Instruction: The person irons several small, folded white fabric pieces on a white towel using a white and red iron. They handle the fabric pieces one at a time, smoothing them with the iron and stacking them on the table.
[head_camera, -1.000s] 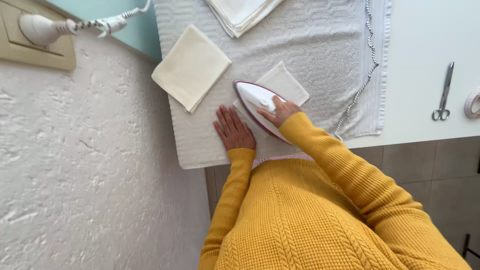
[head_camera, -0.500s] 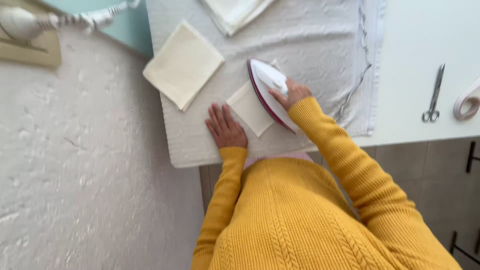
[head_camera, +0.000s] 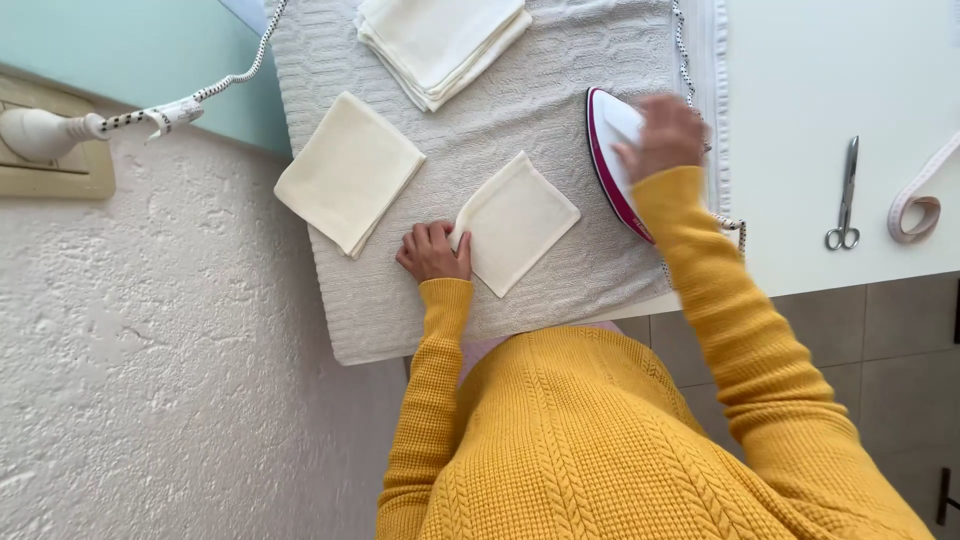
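My left hand (head_camera: 434, 252) pinches the near left corner of a small cream fabric square (head_camera: 520, 220) lying on a grey knitted towel (head_camera: 540, 100). To its right, my right hand (head_camera: 662, 132) grips a white and magenta iron (head_camera: 612, 160), which is off the square and stands on the towel's right part. A second folded cream square (head_camera: 348, 172) lies to the left of my left hand. A stack of folded cream cloths (head_camera: 440, 40) sits at the far edge of the towel.
The iron's speckled cord (head_camera: 215, 90) runs to a plug in a wall socket (head_camera: 45, 150) at left. Scissors (head_camera: 846, 195) and a rolled pink tape (head_camera: 918, 200) lie on the white counter (head_camera: 830, 70) at right. A textured white wall fills the left.
My right hand has slid the iron off the small square and out to the right. My left hand has shifted to the square's left corner and lifts it slightly.
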